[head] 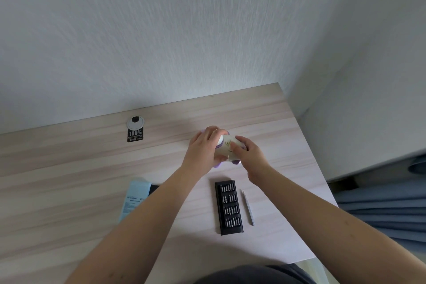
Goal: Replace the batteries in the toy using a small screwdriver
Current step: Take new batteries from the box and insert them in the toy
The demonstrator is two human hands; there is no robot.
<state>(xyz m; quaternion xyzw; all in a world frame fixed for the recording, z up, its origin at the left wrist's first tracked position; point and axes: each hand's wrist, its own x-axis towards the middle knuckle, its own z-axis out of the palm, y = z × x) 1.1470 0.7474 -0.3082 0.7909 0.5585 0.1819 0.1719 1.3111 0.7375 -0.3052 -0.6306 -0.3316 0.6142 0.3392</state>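
A small cream and purple toy (227, 145) sits on the wooden desk (92, 163), underside towards me. My left hand (205, 147) wraps around its left side and holds it. My right hand (250, 157) rests on its right side, thumb and fingertips pressing on the cream underside. A black case of screwdriver bits (228, 207) lies open nearer to me. The thin grey screwdriver (248, 207) lies on the desk just right of the case, untouched. No batteries are visible.
A pale blue packet (134, 198) lies at the left, partly under my left forearm, over something dark. A round cable grommet (135, 121) and a black sticker (135, 135) sit near the back wall. The desk's right edge runs close to the screwdriver.
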